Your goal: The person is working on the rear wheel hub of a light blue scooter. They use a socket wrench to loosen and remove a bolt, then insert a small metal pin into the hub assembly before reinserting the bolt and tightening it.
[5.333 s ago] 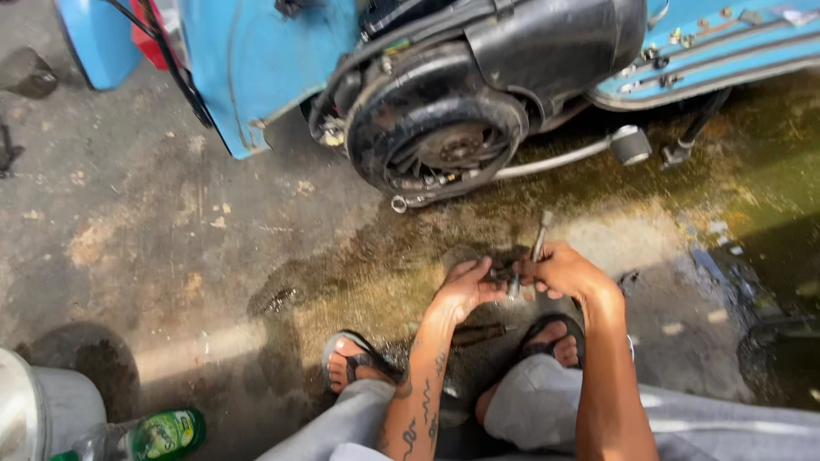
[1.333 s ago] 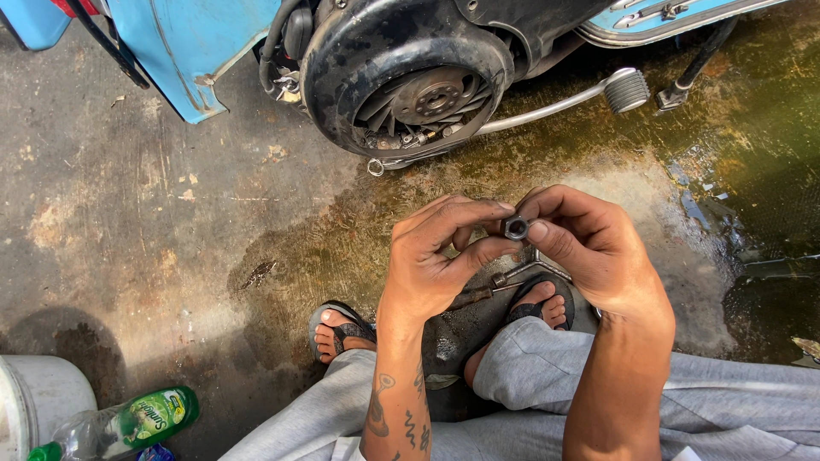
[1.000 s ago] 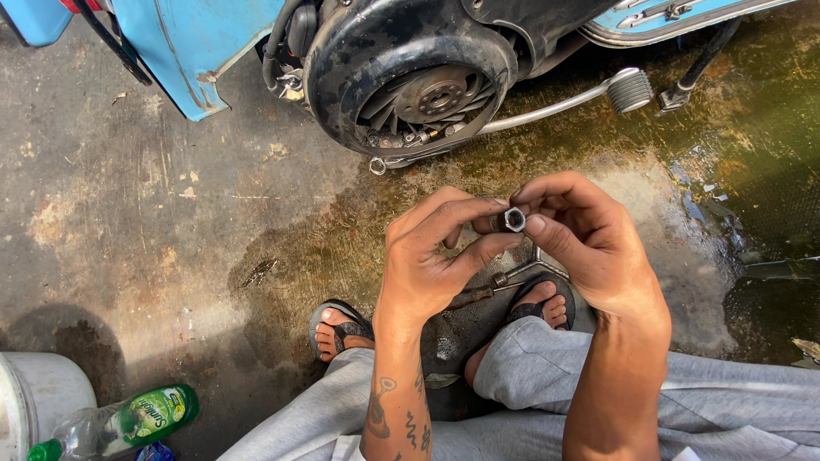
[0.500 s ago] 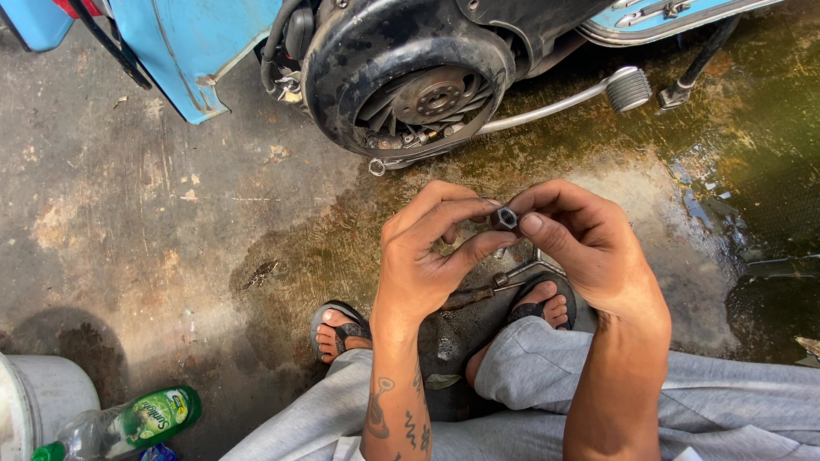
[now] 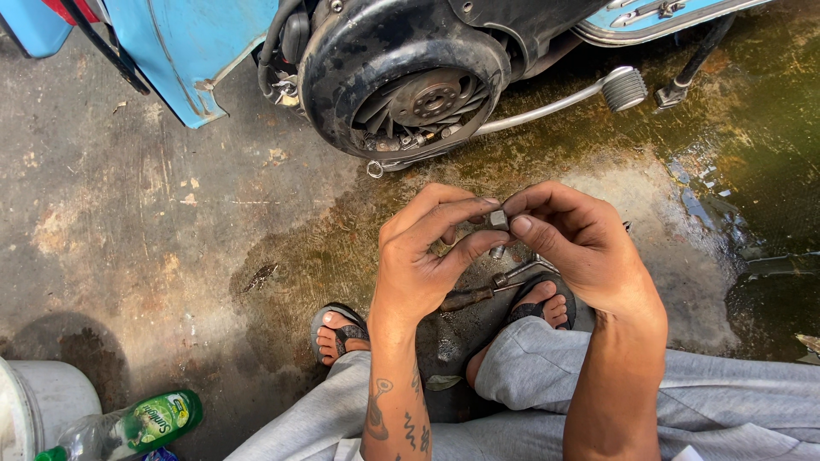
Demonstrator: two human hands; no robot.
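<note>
Far left, bottom corner: a white bucket [image 5: 38,410] sits on the stained concrete floor [image 5: 128,213], with a green-labelled plastic bottle [image 5: 128,427] lying just beside it. Up top, the blue scooter body [image 5: 188,43], and next to it the black engine cover [image 5: 401,81] with its fan wheel showing through the opening. A chrome kick-start lever [image 5: 555,102] runs out to the right, ending in a ribbed rubber pedal. Now the middle: the left hand [image 5: 423,260] comes up with thumb and forefinger pinched on a small metal bolt [image 5: 498,224], held in the air above the sandalled feet, below the engine. The right hand [image 5: 576,248] meets it from the other side, fingertips clamped on the same bolt. Under the hands, a tool [image 5: 487,290] lies on the ground between the feet. Far right, a dark wet patch [image 5: 760,171] spreads over the floor.
</note>
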